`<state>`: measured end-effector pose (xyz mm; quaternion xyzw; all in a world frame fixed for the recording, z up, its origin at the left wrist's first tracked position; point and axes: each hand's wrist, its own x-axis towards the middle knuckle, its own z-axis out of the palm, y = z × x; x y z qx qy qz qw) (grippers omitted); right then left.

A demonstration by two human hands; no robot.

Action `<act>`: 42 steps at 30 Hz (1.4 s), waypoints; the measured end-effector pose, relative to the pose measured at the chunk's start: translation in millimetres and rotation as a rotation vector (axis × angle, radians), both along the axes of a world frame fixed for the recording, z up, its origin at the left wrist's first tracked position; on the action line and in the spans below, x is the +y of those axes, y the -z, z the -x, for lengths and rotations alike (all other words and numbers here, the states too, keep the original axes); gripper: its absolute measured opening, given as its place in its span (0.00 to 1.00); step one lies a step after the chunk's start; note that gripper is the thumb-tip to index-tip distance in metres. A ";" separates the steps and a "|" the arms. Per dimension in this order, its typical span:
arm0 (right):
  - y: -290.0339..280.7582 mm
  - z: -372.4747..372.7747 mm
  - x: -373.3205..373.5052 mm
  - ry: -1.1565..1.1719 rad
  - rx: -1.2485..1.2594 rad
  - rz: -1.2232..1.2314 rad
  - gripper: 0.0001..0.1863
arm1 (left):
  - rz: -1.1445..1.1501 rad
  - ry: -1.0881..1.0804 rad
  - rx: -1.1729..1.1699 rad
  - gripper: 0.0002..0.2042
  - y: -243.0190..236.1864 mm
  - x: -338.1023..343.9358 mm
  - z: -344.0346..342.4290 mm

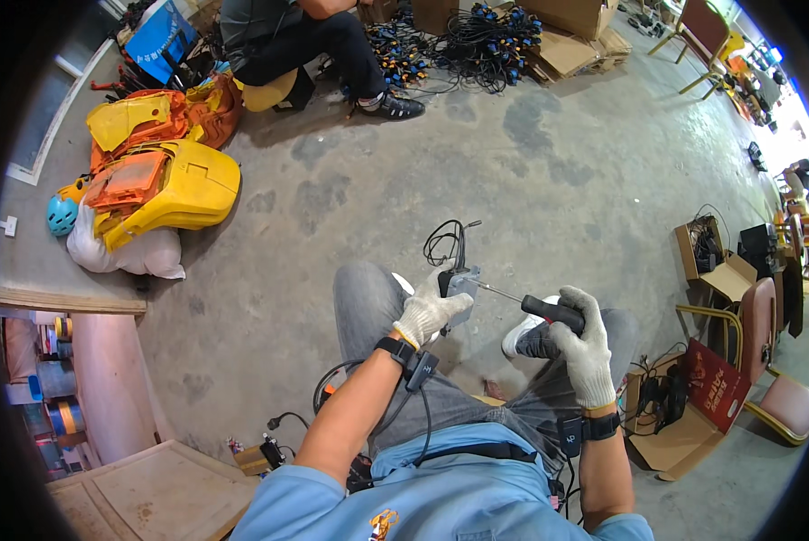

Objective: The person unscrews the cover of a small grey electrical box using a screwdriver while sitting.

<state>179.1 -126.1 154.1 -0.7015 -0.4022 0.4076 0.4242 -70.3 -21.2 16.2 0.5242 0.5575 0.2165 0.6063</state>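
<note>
My left hand, in a pale knit glove, is closed around a flat grey device above my lap. A black cable loops out from the device's far side. My right hand, gloved too, grips the black handle of a screwdriver. Its thin metal shaft points left, and the tip meets the device's right side or sits very close to it; I cannot tell whether it is in a screw.
Yellow and orange plastic shells lie at the left. A heap of black cables and flattened cardboard sit at the far side, near a seated person. At the right stand an open carton and a chair.
</note>
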 end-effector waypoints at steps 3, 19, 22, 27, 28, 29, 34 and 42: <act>22.0 1.6 0.8 0.091 -0.105 -0.047 0.19 | -0.007 0.002 -0.015 0.35 -0.2 0.0 -1.7; 30.2 -15.1 -2.2 0.045 -0.065 0.104 0.21 | -0.031 0.028 -0.046 0.35 -1.7 1.0 -1.4; 30.6 -24.7 0.5 -0.060 -0.111 0.142 0.18 | -0.022 -0.006 0.039 0.34 -3.9 -2.8 -1.0; 25.8 -20.4 3.8 -0.020 -0.045 0.115 0.19 | -0.062 0.017 -0.003 0.41 -0.1 -0.6 -0.9; 26.5 -19.7 3.3 -0.020 -0.045 0.106 0.19 | -0.043 0.022 -0.009 0.42 -0.8 -0.1 -1.2; 28.4 -18.9 -0.1 0.016 -0.005 0.073 0.17 | -0.025 0.027 -0.015 0.43 -1.7 0.9 -1.5; 15.3 -14.2 -4.9 -0.020 -0.067 0.063 0.22 | 0.016 0.028 -0.069 0.41 4.1 -3.6 0.1; 41.9 -30.0 -5.3 -0.097 -0.045 0.128 0.20 | -0.032 -0.005 -0.126 0.41 23.4 -6.7 1.9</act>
